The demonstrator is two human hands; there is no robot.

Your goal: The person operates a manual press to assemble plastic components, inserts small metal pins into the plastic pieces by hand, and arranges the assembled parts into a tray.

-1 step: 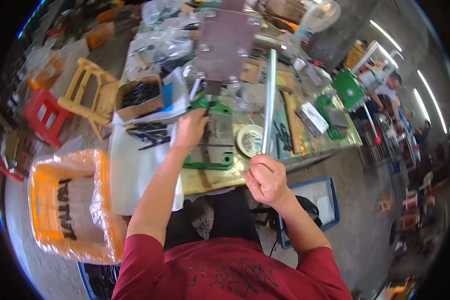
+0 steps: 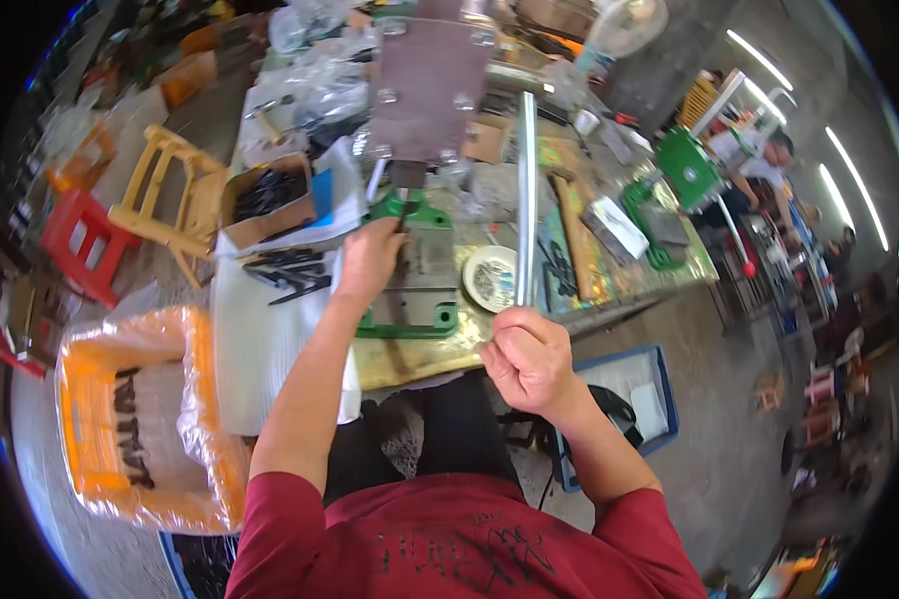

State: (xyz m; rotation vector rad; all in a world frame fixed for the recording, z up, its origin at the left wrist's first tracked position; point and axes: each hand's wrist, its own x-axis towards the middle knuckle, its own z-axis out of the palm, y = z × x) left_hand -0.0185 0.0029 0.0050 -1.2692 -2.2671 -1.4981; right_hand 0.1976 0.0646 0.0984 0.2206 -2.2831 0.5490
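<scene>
My right hand [image 2: 531, 361] is closed in a fist round the lower end of a long shiny metal lever [image 2: 526, 200], which rises above the front edge of the bench. To the left, my left hand [image 2: 370, 262] reaches onto a green bench press [image 2: 415, 327], its fingers pinched together close under the ram [image 2: 408, 178]. What those fingers hold is hidden; a small dark piece shows by the fingertips. A purple-brown plate [image 2: 430, 90] covers the upper part of the press. Several black parts [image 2: 288, 272] lie on white foam sheet beside my left forearm.
A white dish [image 2: 469, 287] of small metal bits stands right of the press, near a wooden handle [image 2: 571, 240]. An open cardboard box [image 2: 280, 222] sits left. A plastic-lined orange crate [image 2: 195, 399] and a blue bin [image 2: 672, 399] flank me. Another green press [image 2: 687, 170] stands right.
The whole view has shifted slightly, so the bench sits a little further left in the picture. Both hands keep their places on the press and the lever.
</scene>
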